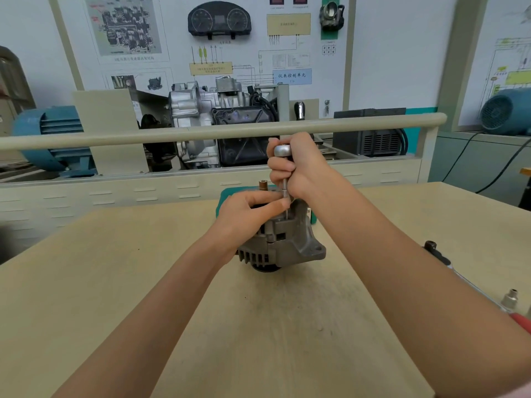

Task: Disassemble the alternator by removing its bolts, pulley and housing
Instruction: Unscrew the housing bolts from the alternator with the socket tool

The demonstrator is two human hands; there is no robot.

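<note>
Desk (178, 297), head view. Entries run left to right.

Left hand (247, 214): rests on the top left of the alternator (283, 242), fingers curled over the upper housing. Its fingertips (284, 203) reach right and pinch the lower end of the driver shaft (285, 187). Judged a steadying and guiding hold, not a turning one.

Alternator: stands on the desk near the middle, pulley end down; only a dark rim of the pulley (267, 268) shows beneath the body. A mounting ear (314, 249) juts toward the camera on the right. A brown terminal stud (263, 185) rises from the top, just left of the shaft. Behind the unit lies a green tray (227, 196), mostly hidden.

Driver: shaft near vertical, tip going down into the top right of the housing. The bolt head itself is hidden by fingers and shaft; cannot tell how far out it is.

Right hand (298, 165): directly above the alternator, fist wrapped round the driver handle, silver cap (282, 150) showing at the top.

Key relation: bolt axis, shaft and right fist line up vertically, fist above, bolt below. Next move is probably rotation about that axis with downward pressure. Risk, judged: a tilted shaft could slip off the bolt; the unit could rock on its pulley.

Far right on the desk: a ratchet (439, 255), a loose socket (510, 298) and a red handle (521, 321), well apart from the work.
</note>
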